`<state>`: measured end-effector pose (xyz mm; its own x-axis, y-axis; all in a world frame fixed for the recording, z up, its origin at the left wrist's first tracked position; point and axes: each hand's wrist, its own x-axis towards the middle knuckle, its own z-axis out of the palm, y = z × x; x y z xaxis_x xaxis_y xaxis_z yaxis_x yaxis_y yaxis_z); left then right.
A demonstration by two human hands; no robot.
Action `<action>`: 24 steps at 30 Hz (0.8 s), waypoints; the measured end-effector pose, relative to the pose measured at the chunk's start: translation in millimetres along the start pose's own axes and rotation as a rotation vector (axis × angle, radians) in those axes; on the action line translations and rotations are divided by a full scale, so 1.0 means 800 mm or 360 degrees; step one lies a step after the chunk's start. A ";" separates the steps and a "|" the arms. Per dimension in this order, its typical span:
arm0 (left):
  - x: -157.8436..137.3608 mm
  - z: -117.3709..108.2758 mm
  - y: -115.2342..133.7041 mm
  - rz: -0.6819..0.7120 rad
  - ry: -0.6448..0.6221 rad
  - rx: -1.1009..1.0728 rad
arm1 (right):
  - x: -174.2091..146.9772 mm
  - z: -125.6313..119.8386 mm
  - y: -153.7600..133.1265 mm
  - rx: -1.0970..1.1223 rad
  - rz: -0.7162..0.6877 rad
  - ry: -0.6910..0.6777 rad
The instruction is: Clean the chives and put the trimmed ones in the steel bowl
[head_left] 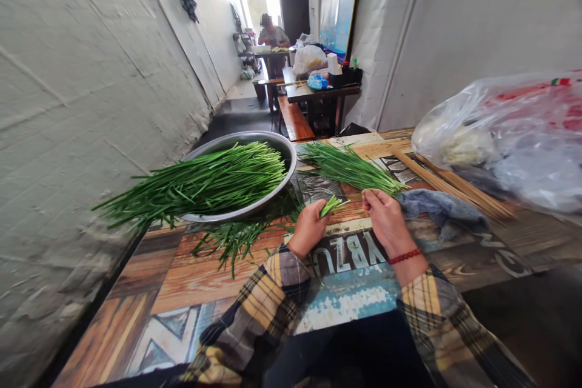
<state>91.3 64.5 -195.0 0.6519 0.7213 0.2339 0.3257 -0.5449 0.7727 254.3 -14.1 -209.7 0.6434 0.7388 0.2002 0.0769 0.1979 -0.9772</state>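
Observation:
My left hand [310,227] is closed around a small bunch of garlic chives [333,206], with the pale cut ends poking out toward the right. Just right of it, my right hand [384,218] is pinched together; whatever its fingertips hold is too small to make out. A loose pile of garlic chives [352,167] lies on the table behind my hands. To the left, a wide metal basin [292,163] bears a big heap of garlic chives [218,179] that hangs over its rim. Scattered green leaves [236,239] lie in front of the basin.
A grey cloth [443,209] and long wooden chopsticks [448,182] lie right of my right hand. Clear plastic bags [522,139] fill the table's right end. Another table [313,92] and a bench [294,118] stand beyond, with a seated person [275,36] farther back. A white wall runs along the left.

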 end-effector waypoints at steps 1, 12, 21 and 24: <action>0.000 0.000 0.000 0.0000 0.0001 0.0004 | 0.000 -0.001 -0.002 -0.0059 -0.0029 0.0003; 0.000 0.001 0.002 0.0013 0.0019 0.0051 | -0.007 0.007 -0.005 -0.0891 -0.0702 -0.0475; 0.000 0.003 0.005 0.0037 0.0004 -0.0031 | -0.010 0.020 0.005 -0.0117 -0.0135 -0.0356; 0.000 0.003 0.004 0.0039 -0.0005 -0.0048 | -0.005 0.016 0.007 0.0072 0.0008 -0.0205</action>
<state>93.9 62.0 -194.0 0.6617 0.7065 0.2509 0.2888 -0.5491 0.7843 242.5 -7.8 -215.0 0.5403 0.8160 0.2057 0.0375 0.2209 -0.9746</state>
